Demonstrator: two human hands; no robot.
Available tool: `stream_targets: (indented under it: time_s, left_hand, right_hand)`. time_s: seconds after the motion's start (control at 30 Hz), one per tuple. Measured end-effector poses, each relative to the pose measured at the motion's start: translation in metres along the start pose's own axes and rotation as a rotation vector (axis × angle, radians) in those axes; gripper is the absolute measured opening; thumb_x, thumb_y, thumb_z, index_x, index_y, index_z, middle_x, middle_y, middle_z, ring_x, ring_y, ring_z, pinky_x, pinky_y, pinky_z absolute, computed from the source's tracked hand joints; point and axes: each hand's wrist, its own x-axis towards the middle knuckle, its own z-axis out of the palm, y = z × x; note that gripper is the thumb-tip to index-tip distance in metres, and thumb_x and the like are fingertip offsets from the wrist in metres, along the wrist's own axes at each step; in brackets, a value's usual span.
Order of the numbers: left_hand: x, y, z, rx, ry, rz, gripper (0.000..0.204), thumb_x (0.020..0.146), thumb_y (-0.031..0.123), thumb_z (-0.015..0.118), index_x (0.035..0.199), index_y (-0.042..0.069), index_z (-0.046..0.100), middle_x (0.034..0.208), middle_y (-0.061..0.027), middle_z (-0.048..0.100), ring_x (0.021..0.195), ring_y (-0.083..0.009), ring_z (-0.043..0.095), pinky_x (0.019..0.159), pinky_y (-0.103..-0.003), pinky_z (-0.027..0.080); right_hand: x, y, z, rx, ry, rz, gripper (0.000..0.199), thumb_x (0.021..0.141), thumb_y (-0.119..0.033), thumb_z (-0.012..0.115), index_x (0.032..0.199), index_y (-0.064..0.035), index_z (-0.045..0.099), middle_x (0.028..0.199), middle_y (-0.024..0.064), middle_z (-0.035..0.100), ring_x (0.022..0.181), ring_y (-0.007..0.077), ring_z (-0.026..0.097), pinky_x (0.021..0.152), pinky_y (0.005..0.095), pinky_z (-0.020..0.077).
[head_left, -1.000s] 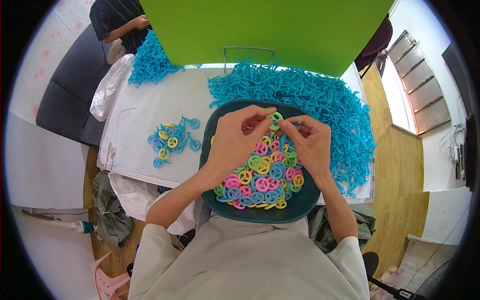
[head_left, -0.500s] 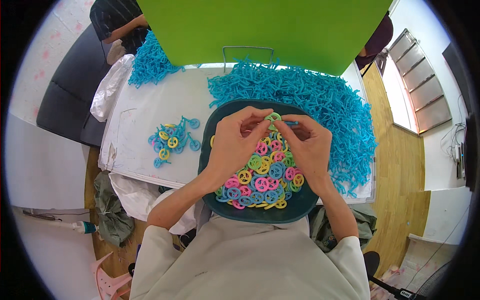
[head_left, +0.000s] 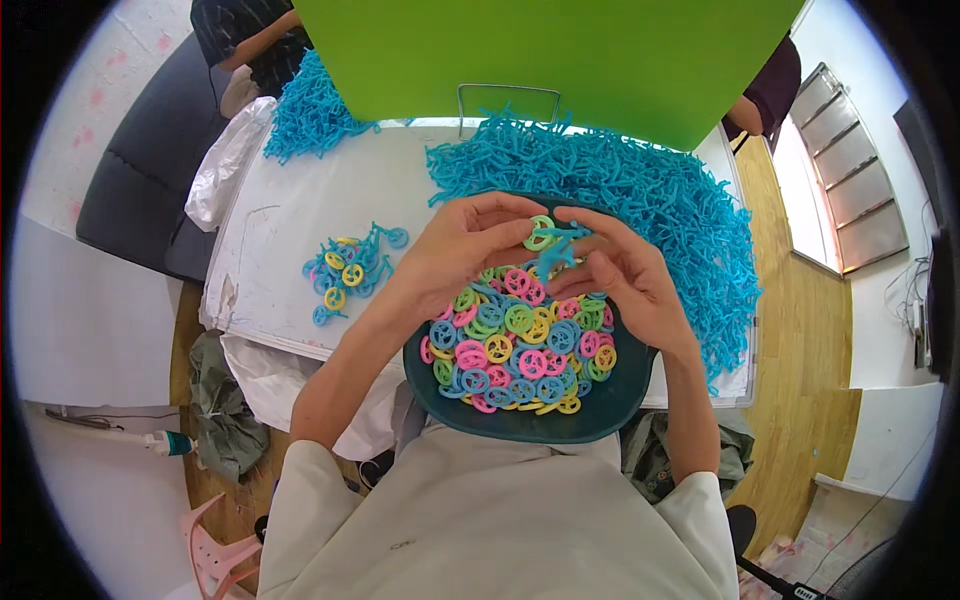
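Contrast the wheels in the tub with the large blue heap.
The wheels mix pink, yellow, green and blue; the large blue heap is blue throughout. The wheels are round; the heap's pieces are long and thin. Wheels sit inside the tub, the heap on the table. Both are piled loosely.

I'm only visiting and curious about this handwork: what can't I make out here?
All in the head view:
Whether the green wheel is joined to the blue piece: too small, and the right hand partly covers it.
The floor of the dark green tub: mostly buried under coloured wheels.
The head of the upper-left co-worker: cut off by the top edge.
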Motion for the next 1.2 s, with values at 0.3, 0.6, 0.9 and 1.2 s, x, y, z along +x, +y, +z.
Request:
stream_targets:
  time_s: [0.3, 0.6, 0.9, 1.2]
  left_hand:
    - [-0.004, -0.007, 0.006, 0.198, -0.027, -0.062, 0.024, 0.09, 0.014, 0.063, 0.112, 0.003, 0.062, 0.098, -0.0076, 0.063, 0.087, -0.0179, 0.064, 0.075, -0.029, 0.054]
    - [-0.008, -0.04, -0.016, 1.471, 0.095, 0.301, 0.027, 0.068, 0.007, 0.075, 0.093, 0.001, 0.065, 0.09, -0.0141, 0.057, 0.088, -0.031, 0.053, 0.078, -0.038, 0.046]
    - [-0.008, -0.029, -0.018, 1.635, -0.066, 0.405, 0.032, 0.064, -0.003, 0.071, 0.095, 0.001, 0.065, 0.09, -0.0111, 0.06, 0.087, -0.0293, 0.056, 0.074, -0.04, 0.048]
    - [-0.013, -0.011, 0.019, 0.418, 0.196, 0.219, 0.016, 0.087, 0.01, 0.067, 0.097, 0.0, 0.06, 0.088, -0.0073, 0.063, 0.071, -0.0118, 0.062, 0.059, -0.024, 0.05]
  right_hand:
    - [0.007, 0.027, -0.006, -0.513, 0.288, -0.311, 0.01, 0.084, -0.004, 0.068, 0.092, 0.0008, 0.069, 0.082, 0.001, 0.061, 0.063, 0.0072, 0.05, 0.059, 0.0209, 0.0414]
    - [0.004, 0.02, -0.011, -0.253, 0.396, -0.08, 0.018, 0.086, -0.005, 0.067, 0.104, -0.0001, 0.068, 0.083, 0.0034, 0.067, 0.068, 0.0061, 0.058, 0.061, 0.0192, 0.0464]
    - [-0.003, 0.023, -0.013, -0.571, 0.537, -0.247, 0.013, 0.084, -0.005, 0.07, 0.096, 0.0002, 0.067, 0.087, 0.0042, 0.067, 0.076, 0.0058, 0.061, 0.064, 0.0197, 0.0482]
    - [-0.001, 0.02, -0.006, -0.375, 0.53, -0.101, 0.016, 0.087, -0.012, 0.068, 0.095, 0.0025, 0.067, 0.079, 0.0038, 0.067, 0.072, 0.0076, 0.063, 0.062, 0.0197, 0.0473]
